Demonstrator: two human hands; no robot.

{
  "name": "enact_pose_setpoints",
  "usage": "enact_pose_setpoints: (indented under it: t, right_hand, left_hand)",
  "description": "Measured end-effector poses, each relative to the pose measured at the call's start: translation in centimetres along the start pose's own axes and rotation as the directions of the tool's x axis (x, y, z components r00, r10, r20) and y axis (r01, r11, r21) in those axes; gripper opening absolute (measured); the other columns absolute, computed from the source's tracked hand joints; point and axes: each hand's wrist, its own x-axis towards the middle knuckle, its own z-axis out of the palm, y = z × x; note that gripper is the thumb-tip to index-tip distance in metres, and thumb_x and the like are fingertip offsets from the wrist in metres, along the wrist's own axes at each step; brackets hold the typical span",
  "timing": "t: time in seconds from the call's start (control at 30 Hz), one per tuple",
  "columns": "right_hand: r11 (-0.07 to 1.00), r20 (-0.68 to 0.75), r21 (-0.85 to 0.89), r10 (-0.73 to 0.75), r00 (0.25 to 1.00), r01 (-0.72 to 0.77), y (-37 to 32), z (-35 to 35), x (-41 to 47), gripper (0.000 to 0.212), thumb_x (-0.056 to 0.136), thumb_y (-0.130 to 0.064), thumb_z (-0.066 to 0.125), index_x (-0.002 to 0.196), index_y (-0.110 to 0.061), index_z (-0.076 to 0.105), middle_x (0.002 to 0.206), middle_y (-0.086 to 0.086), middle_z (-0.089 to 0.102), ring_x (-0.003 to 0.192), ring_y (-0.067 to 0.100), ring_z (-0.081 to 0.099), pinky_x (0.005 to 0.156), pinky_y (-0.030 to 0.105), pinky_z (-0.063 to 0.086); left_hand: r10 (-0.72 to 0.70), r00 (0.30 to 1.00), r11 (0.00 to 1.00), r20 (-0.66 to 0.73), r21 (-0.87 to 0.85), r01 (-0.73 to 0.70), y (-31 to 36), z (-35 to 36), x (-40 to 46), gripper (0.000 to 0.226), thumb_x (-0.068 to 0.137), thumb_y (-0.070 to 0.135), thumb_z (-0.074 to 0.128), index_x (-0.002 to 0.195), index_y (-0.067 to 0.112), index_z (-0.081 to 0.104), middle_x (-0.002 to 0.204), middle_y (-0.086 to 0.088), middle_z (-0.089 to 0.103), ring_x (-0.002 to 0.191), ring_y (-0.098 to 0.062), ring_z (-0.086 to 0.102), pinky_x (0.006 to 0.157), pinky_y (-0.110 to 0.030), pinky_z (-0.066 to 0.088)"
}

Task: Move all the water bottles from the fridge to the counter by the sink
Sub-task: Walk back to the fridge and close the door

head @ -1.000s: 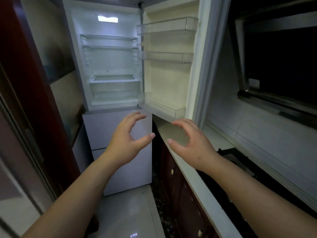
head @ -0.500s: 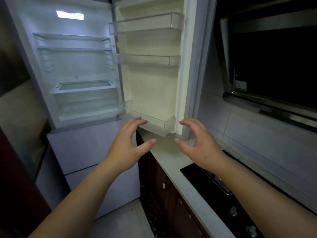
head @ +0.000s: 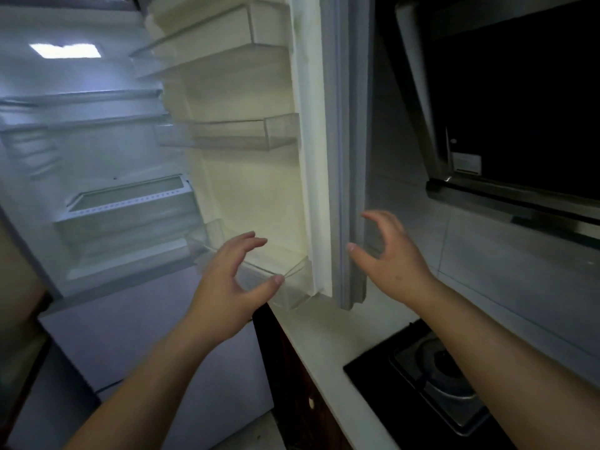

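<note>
The white fridge (head: 97, 151) stands open at the left, lit inside. Its glass shelves and drawer hold nothing that I can see. The open door (head: 328, 131) swings out toward me, and its clear door bins (head: 227, 134) are bare. No water bottle is in view. My left hand (head: 230, 280) hovers in front of the lowest door bin, fingers spread and curled, holding nothing. My right hand (head: 393, 258) is just right of the door's outer edge, fingers apart, apart from the door.
A pale counter (head: 337, 339) runs along the right, over dark cabinet fronts (head: 292, 368). A black gas hob (head: 435, 378) sits in it under my right forearm. A dark range hood (head: 506, 102) hangs above. The fridge's lower drawer fronts (head: 130, 326) are shut.
The view has swung right and closer to the fridge door. Both hands have risen toward the door, the right one now beside its outer edge.
</note>
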Motion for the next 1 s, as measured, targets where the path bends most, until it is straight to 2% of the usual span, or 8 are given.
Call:
enact_pose_setpoints:
  t: [0.1,0.2,0.3,0.43,0.53,0.73,0.87,1.0]
  right_hand:
    - [0.999,0.001,0.022,-0.024,1.000,0.024,2.2,0.1,3.2,0.064,0.090,-0.040,0.065,0.145,-0.032,0.035,0.151,-0.011,0.030,0.132,0.003,0.032,0.114,0.038,0.033]
    - [0.997,0.037,-0.007,-0.070,0.997,0.071,3.5,0.5,5.7,0.073,0.090,-0.044,0.063,0.151,-0.036,0.023,0.158,-0.018,0.014,0.139,0.004,0.021,0.116,0.040,0.027]
    - [0.994,0.027,0.000,-0.111,0.993,0.111,4.2,1.2,7.0,0.078,0.089,-0.047,0.063,0.152,-0.040,0.017,0.157,-0.028,0.004,0.147,0.014,0.014,0.116,0.050,0.027]
    - [0.978,-0.037,-0.026,-0.210,0.977,0.209,4.9,2.1,7.8,0.080,0.089,-0.045,0.063,0.153,-0.036,0.016,0.160,-0.022,0.002,0.149,0.016,0.007,0.115,0.058,0.025]
    - [0.971,-0.078,-0.011,-0.237,0.968,0.237,5.4,2.3,8.8,0.082,0.089,-0.045,0.062,0.153,-0.036,0.012,0.161,-0.021,-0.001,0.150,0.016,0.005,0.114,0.060,0.025]
    - [0.977,-0.065,-0.011,-0.214,0.975,0.214,4.8,4.0,9.2,0.089,0.085,-0.051,0.059,0.153,-0.039,0.002,0.158,-0.023,-0.023,0.151,0.022,-0.003,0.114,0.057,0.028]
    - [0.965,-0.044,-0.066,-0.256,0.966,0.253,4.4,4.7,8.1,0.092,0.086,-0.052,0.058,0.152,-0.042,-0.005,0.155,-0.022,-0.031,0.150,0.021,-0.011,0.115,0.049,0.018]
    - [0.943,-0.021,-0.104,-0.320,0.947,0.317,3.1,5.9,6.3,0.091,0.087,-0.048,0.061,0.153,-0.040,-0.002,0.156,-0.018,-0.032,0.143,0.008,-0.023,0.113,0.044,0.007]
  left_hand:
    - [-0.001,1.000,1.000,0.007,0.026,0.001,0.2,1.9,2.4,0.056,0.070,0.061,0.067,0.122,0.046,0.051,0.141,0.019,0.046,0.123,0.025,0.031,0.096,0.004,0.020]
    - [-0.004,1.000,0.999,-0.012,0.034,0.004,-0.1,3.3,4.1,0.054,0.069,0.064,0.062,0.120,0.050,0.050,0.140,0.018,0.047,0.125,0.021,0.034,0.102,-0.004,0.025]
    - [-0.015,1.000,0.998,-0.022,0.055,0.016,-0.6,4.2,4.8,0.055,0.070,0.064,0.062,0.121,0.049,0.050,0.140,0.019,0.047,0.127,0.018,0.035,0.104,-0.015,0.029]
    - [-0.048,0.998,0.995,-0.036,0.081,0.051,-1.2,4.5,5.3,0.054,0.070,0.066,0.062,0.121,0.053,0.049,0.142,0.023,0.045,0.129,0.015,0.036,0.105,-0.021,0.031]
    - [-0.047,0.998,0.995,-0.052,0.090,0.051,-1.3,4.6,5.9,0.053,0.070,0.064,0.062,0.121,0.054,0.048,0.142,0.020,0.046,0.130,0.006,0.041,0.108,-0.027,0.034]
    - [-0.045,0.995,0.995,-0.086,0.089,0.052,-1.2,4.6,6.3,0.052,0.070,0.063,0.062,0.120,0.052,0.049,0.142,0.017,0.046,0.131,-0.004,0.044,0.110,-0.034,0.036]
    - [-0.040,0.995,0.995,-0.096,0.082,0.048,-1.1,3.9,5.8,0.052,0.070,0.063,0.062,0.119,0.053,0.049,0.142,0.018,0.046,0.132,-0.002,0.043,0.110,-0.033,0.036]
    - [-0.043,0.993,0.997,-0.111,0.064,0.051,-1.1,2.4,4.2,0.052,0.070,0.063,0.062,0.119,0.054,0.049,0.142,0.020,0.045,0.132,-0.001,0.042,0.108,-0.032,0.036]
